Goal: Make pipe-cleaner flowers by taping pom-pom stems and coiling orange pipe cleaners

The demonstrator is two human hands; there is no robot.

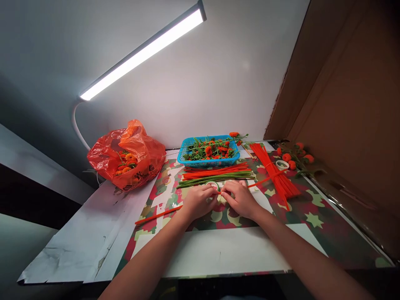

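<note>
A long orange pipe cleaner (159, 215) runs through both hands, with one end sticking out at the lower left and the other rising to the right. My left hand (200, 200) is closed on it in a pinch. Close beside it, my right hand (240, 197) pinches the same stem, fingertips nearly meeting the left ones. Just behind the hands lies a roll of tape (212, 185), partly covered by them. Beyond it are a row of green pipe cleaners (190, 181) and a row of orange pipe cleaners (215, 171).
A blue basket (208, 163) of orange pipe-cleaner flowers stands at the back. To its left sits a red plastic bag (146, 152) with more flowers. On the right are a tied orange bundle (276, 177), another tape roll (282, 165) and finished flowers (286, 157). A lamp (143, 54) hangs above.
</note>
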